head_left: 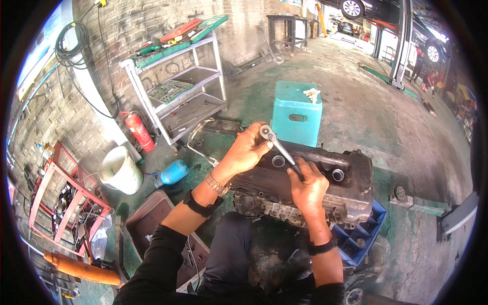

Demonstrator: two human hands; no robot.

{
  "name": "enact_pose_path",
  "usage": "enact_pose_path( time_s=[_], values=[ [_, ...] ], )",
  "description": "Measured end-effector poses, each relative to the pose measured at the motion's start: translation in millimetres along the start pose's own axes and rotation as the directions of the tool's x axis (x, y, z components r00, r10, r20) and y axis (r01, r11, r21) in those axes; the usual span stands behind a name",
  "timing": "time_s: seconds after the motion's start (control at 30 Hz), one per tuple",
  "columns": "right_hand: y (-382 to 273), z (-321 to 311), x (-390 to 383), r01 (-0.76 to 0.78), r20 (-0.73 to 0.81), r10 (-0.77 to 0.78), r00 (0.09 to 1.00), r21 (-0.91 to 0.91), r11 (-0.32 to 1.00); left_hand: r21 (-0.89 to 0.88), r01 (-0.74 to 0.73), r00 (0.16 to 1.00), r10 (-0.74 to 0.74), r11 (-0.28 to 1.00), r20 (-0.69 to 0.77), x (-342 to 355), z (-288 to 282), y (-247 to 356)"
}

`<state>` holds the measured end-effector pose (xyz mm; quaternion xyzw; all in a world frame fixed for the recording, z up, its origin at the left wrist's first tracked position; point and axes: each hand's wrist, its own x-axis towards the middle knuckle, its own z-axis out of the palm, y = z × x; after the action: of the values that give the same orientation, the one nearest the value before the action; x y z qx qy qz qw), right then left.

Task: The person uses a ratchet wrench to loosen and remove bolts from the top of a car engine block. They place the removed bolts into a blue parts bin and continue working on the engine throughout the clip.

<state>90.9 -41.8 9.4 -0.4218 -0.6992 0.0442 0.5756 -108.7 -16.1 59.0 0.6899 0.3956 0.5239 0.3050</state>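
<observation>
A silver ratchet wrench (281, 148) is held above a dark, greasy engine cylinder head with its cover (357, 178). My left hand (246, 151) is closed around the ratchet's round head end, thumb and fingers pressed against it. Whether a socket is fitted under that end is hidden. My right hand (309, 186) wraps round the dark handle end, over the middle of the cover. Round openings show in the cover, one below the ratchet and another (338, 175) to the right of my right hand. A blue divided crate (377, 219) sits beneath the engine part.
A turquoise stool (296, 116) with a crumpled rag (312, 94) stands just beyond the engine. On the left are a grey tray (139, 223), a white bucket (121, 170), a blue container (174, 172), a fire extinguisher (139, 131) and a tool-laden shelf cart (197, 76). A lift post (402, 46) rises far right.
</observation>
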Motion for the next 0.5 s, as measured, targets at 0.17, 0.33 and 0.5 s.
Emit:
enact_pose_path(
  time_s=[0.17,0.33,0.5],
  values=[
    [-2.1,-2.2,0.9,-0.031,0.021,0.031,0.999,0.021,0.999,-0.204,0.192,0.981,-0.196,0.96,0.004,0.1,-6.0,-3.5],
    [-3.0,-7.6,5.3,-0.113,0.117,0.103,0.988,0.078,0.991,-0.235,0.16,0.974,-0.192,0.959,-0.121,3.9,-17.4,-28.8],
    [8.4,-21.9,21.4,-0.315,0.411,0.252,0.876,0.092,0.945,-0.218,0.035,0.976,-0.08,0.975,-0.204,-1.8,-18.8,-45.0]
  ],
)
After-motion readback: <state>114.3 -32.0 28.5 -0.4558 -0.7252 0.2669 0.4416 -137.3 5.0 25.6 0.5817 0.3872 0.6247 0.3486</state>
